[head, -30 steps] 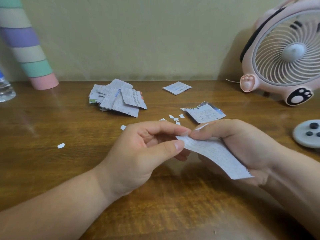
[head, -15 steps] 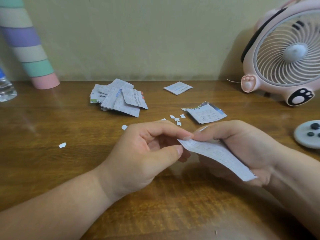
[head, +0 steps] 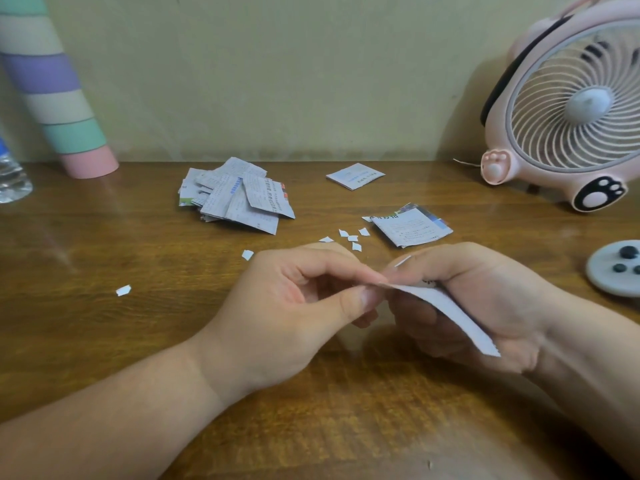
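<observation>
A folded white paper slip (head: 453, 315) with printed text is held above the wooden table (head: 104, 323), seen almost edge-on. My right hand (head: 485, 306) grips it, fingers curled round its upper part. My left hand (head: 287, 313) pinches the slip's left corner between thumb and forefinger. A pile of similar printed paper pieces (head: 239, 199) lies behind my hands. Two more folded pieces lie at the back (head: 355, 176) and just behind my right hand (head: 412, 228). Several tiny white scraps (head: 353, 239) are scattered between them.
A pink desk fan (head: 571, 109) stands at the back right. A grey round device with dark buttons (head: 616, 268) lies at the right edge. A striped pastel tube (head: 55, 95) leans on the wall at the back left, beside a clear bottle (head: 10, 174).
The slip has tilted from showing its printed face to nearly edge-on. Both hands stay together at its left corner.
</observation>
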{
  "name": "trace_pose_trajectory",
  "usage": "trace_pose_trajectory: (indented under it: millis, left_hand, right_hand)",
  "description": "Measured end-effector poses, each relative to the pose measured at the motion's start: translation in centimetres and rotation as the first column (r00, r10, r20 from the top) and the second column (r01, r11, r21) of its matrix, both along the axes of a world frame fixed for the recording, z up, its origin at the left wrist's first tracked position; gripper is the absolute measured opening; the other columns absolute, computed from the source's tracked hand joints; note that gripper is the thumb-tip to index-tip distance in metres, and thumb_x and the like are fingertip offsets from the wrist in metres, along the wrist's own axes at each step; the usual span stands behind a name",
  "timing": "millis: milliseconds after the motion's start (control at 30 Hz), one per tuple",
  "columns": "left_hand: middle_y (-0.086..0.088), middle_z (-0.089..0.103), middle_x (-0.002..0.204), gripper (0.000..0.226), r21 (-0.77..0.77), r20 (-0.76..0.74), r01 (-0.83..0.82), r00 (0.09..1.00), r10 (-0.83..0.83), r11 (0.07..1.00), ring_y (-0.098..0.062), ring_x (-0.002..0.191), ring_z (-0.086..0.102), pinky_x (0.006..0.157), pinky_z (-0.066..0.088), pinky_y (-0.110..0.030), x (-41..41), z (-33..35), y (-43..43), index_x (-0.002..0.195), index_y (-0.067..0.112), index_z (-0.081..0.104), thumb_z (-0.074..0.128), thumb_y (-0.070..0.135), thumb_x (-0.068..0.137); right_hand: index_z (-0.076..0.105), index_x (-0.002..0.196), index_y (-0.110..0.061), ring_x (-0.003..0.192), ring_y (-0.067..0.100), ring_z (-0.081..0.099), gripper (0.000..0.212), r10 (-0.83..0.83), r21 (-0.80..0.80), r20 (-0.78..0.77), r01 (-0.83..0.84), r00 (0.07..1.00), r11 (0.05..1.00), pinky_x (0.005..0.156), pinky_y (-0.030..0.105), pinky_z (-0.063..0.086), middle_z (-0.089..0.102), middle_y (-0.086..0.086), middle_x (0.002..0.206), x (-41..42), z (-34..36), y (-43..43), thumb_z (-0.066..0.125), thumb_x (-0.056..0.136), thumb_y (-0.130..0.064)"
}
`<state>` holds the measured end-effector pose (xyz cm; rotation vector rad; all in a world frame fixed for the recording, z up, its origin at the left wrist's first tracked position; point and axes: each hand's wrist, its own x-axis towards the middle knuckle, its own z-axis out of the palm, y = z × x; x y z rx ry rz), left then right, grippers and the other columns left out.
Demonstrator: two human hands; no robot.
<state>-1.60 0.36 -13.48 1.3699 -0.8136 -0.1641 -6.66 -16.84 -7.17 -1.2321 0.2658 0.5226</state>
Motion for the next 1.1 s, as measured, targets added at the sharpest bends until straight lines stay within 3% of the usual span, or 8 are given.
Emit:
trace_pose_trajectory:
  millis: [133,233,367,433,567,733,967,1100]
  left_hand:
    - [0.002,0.067,0.085,0.007,0.105,0.056,-0.100,0.994,0.094,0.989,-0.024,0.070,0.061,0.066,0.052,-0.031,0.2,0.2,-0.1,0.083,0.017,0.079,0.073,0.013,0.081]
    - [0.006,0.062,0.086,0.005,0.182,0.121,-0.171,0.981,0.150,0.968,-0.027,0.074,0.059,0.066,0.047,-0.025,0.2,0.4,-0.2,0.079,0.017,0.077,0.073,0.020,0.080]
    - [0.010,0.061,0.077,0.009,0.272,0.112,-0.185,0.981,0.160,0.944,-0.009,0.073,0.059,0.069,0.045,-0.022,0.0,0.9,-0.1,0.075,0.019,0.074,0.075,0.026,0.080]
    - [0.012,0.062,0.073,0.015,0.292,0.038,-0.183,0.983,0.179,0.939,-0.007,0.072,0.059,0.071,0.044,-0.024,-0.3,1.0,-0.4,0.072,0.023,0.072,0.081,0.020,0.084]
    - [0.007,0.068,0.073,0.019,0.333,-0.118,-0.133,0.976,0.181,0.933,-0.012,0.075,0.060,0.075,0.048,-0.034,-0.6,0.6,-0.7,0.072,0.024,0.076,0.074,0.014,0.089]
    - [0.009,0.071,0.079,0.010,0.383,-0.071,-0.137,0.982,0.177,0.913,-0.008,0.077,0.064,0.078,0.051,-0.029,-0.5,0.4,-0.7,0.082,0.019,0.079,0.075,0.013,0.089]
    - [0.004,0.075,0.083,0.011,0.393,-0.127,-0.180,0.961,0.247,0.902,-0.014,0.088,0.071,0.090,0.054,-0.036,-0.5,0.3,-0.5,0.078,0.022,0.077,0.077,0.020,0.088]
    - [0.000,0.078,0.094,0.018,0.371,-0.244,-0.080,0.953,0.180,0.925,-0.012,0.093,0.069,0.096,0.053,-0.034,-0.6,-0.1,-0.6,0.098,0.015,0.080,0.066,0.004,0.094]
  right_hand:
    - [0.069,0.065,-0.007,0.036,0.013,0.039,0.014,0.060,-0.271,0.108,-0.028,0.992,0.962,0.036,0.017,0.025,0.047,0.011,0.054,0.3,-1.4,-0.7,0.066,0.073,-0.019]
    - [0.071,0.077,-0.003,0.052,0.024,0.054,0.034,0.021,-0.457,0.330,0.141,0.944,0.878,0.046,0.026,0.040,0.061,0.021,0.070,0.6,-1.9,-1.5,0.080,0.076,-0.036]
    - [0.077,0.090,-0.015,0.079,0.025,0.068,0.045,0.069,-0.487,0.662,0.358,0.746,0.796,0.077,0.037,0.049,0.076,0.010,0.091,0.4,-1.2,-2.7,0.073,0.072,-0.056]
    - [0.078,0.089,-0.018,0.084,0.030,0.069,0.043,0.161,-0.483,0.729,0.333,0.665,0.810,0.077,0.034,0.050,0.076,0.009,0.093,-0.1,-1.0,-2.9,0.068,0.072,-0.056]
    - [0.077,0.089,-0.019,0.068,0.018,0.069,0.030,0.325,-0.563,0.706,0.220,0.629,0.796,0.063,0.023,0.055,0.076,0.005,0.086,-0.7,-0.9,-2.9,0.078,0.075,-0.046]
    - [0.074,0.086,-0.034,0.077,0.013,0.068,0.012,0.566,-0.802,0.596,0.392,0.570,0.450,0.070,0.030,0.053,0.074,-0.014,0.082,-0.5,-1.6,-3.3,0.073,0.077,-0.041]
    - [0.078,0.091,-0.029,0.071,0.021,0.062,0.008,0.586,-0.744,0.668,0.405,0.460,0.531,0.062,0.039,0.050,0.068,-0.005,0.078,0.1,-2.6,-3.5,0.074,0.085,-0.033]
    - [0.080,0.087,-0.028,0.072,0.013,0.061,0.005,0.604,-0.731,0.679,0.462,0.418,0.502,0.062,0.015,0.041,0.065,-0.008,0.082,0.4,-2.8,-3.5,0.076,0.083,-0.027]
